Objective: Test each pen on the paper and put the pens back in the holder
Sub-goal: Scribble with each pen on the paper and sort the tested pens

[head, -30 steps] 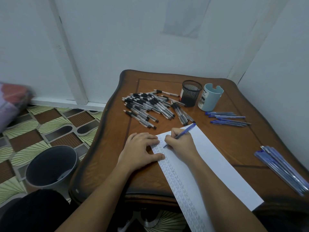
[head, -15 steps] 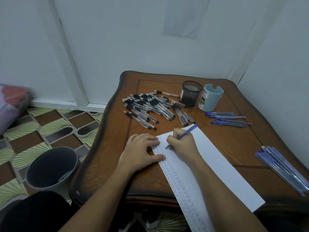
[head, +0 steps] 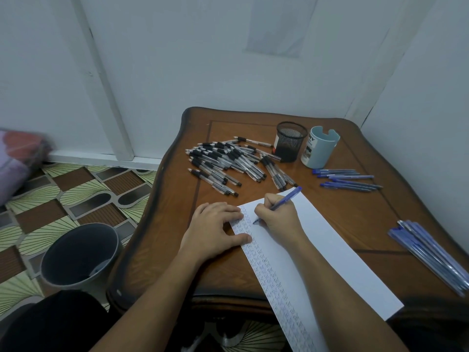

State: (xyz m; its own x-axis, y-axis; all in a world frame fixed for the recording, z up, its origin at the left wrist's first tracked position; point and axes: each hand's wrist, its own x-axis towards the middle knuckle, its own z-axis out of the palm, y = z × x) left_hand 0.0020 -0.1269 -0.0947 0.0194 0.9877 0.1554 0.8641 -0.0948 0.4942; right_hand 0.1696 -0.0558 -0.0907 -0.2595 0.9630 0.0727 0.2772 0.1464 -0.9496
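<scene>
A long white paper sheet (head: pixel 330 252) lies slantwise on the wooden table (head: pixel 375 222), its left margin filled with small blue scribbles. My right hand (head: pixel 278 215) grips a blue pen (head: pixel 285 198) with its tip on the paper near the top of the scribble column. My left hand (head: pixel 214 228) rests flat on the table, fingers pressing the paper's left edge. A black mesh holder (head: pixel 290 142) and a light blue holder (head: pixel 320 147) stand at the back. Several black pens (head: pixel 228 160) lie heaped left of them. Blue pens (head: pixel 347 180) lie to the right.
Another bundle of blue pens (head: pixel 431 252) lies near the table's right edge. A dark bucket (head: pixel 81 255) stands on the patterned floor left of the table. White walls close the back and right side. A folded cloth (head: pixel 17 158) sits at far left.
The pen tip has shifted only slightly on the paper as my right hand writes. My left hand stays where it was.
</scene>
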